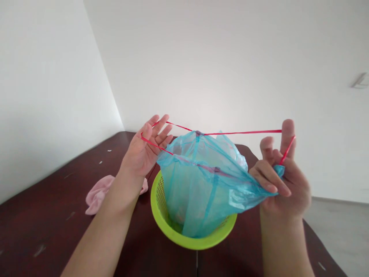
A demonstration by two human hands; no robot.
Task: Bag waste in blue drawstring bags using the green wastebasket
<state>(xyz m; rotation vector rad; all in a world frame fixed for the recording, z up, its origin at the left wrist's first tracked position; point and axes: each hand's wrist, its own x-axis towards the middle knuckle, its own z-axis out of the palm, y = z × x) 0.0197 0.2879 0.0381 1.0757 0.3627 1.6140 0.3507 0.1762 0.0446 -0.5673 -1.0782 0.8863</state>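
A translucent blue drawstring garbage bag (190,192) sits in a yellow-green plastic basket (196,243), its top pulled up above the rim. Red drawstring (242,133) stretches taut from both sides of the bag's mouth. My left hand (147,148), fingers spread, has the string looped over its thumb and a finger. On the right, my right hand (284,177) pinches a gathered corner of the blue plastic between its fingers. Its raised index finger hooks the other end of the red string. What lies inside the bag cannot be made out.
A pink cloth (99,192) lies on the dark red table (37,219), partly behind my left forearm. White walls (216,69) rise behind the table and on the left. Pale floor (337,227) shows beyond the right edge.
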